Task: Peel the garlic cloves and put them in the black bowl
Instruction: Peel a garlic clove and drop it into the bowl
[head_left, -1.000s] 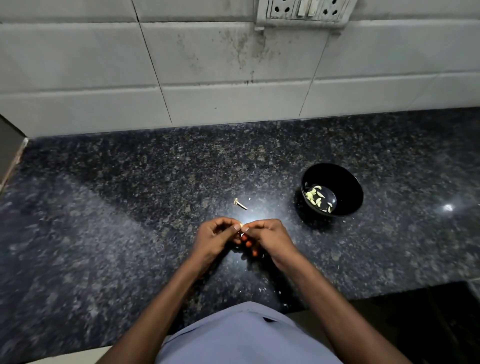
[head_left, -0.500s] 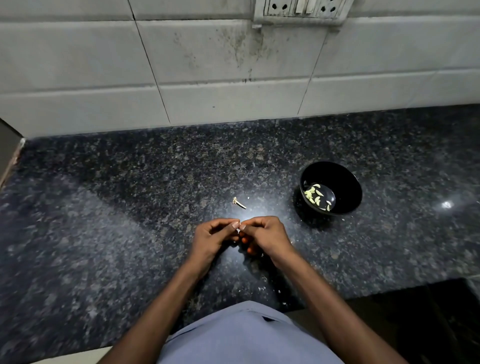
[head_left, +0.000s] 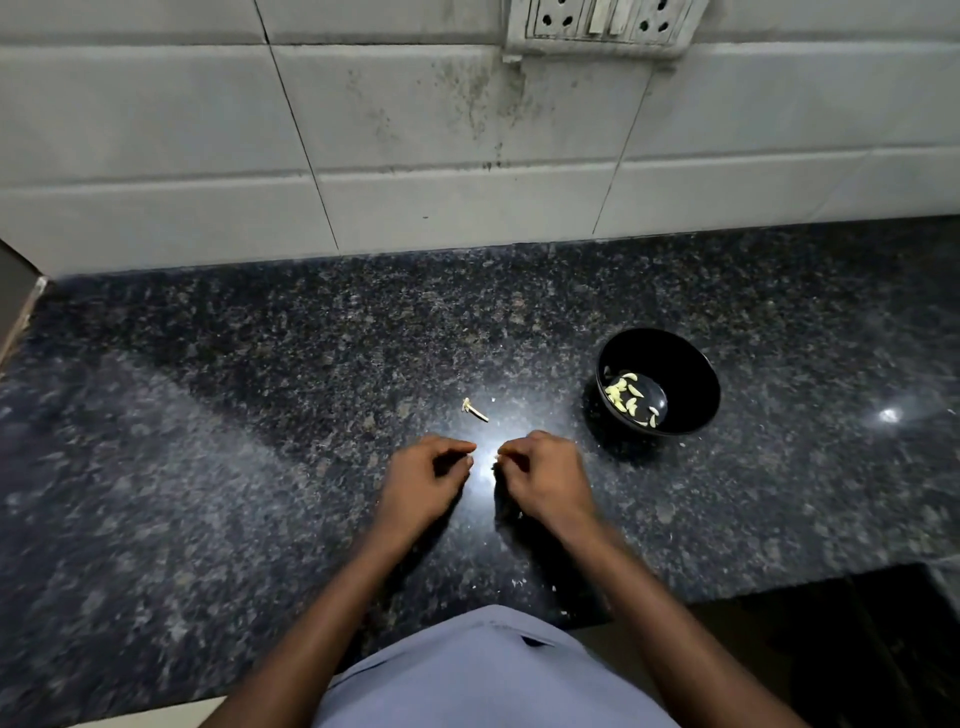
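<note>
Head camera looks down on a dark speckled granite countertop (head_left: 208, 467), and the peeled garlic cloves (head_left: 631, 397) lie as a small pale heap on the bottom of the black bowl (head_left: 691, 364), which stands on the stone at about two o'clock from the hands. Near the middle of the counter the two hands sit side by side with a narrow gap between their fingertips, over a bright glare spot on the stone. The right hand (head_left: 543, 480) has its fingers curled under, thumb and forefinger drawn together at their tips; a tiny pale speck shows at those tips, but it is too small to say whether it is a clove, a bit of skin, or only glare, so what this hand grips, if anything, cannot be told. The left hand (head_left: 426, 480) is likewise curled, thumb tip meeting forefinger tip, and whether it pinches anything cannot be made out either. At twelve o'clock from the hands, just beyond them, a thin dry garlic stem (head_left: 474, 409) lies alone on the granite. A few white flecks of skin (head_left: 519, 582) are scattered at six o'clock, close to the counter's near edge, by the person's pale blue shirt (head_left: 483, 675). At the far side rises a grey tiled wall (head_left: 415, 130) with a switch-and-socket plate (head_left: 602, 26) at the top.
</note>
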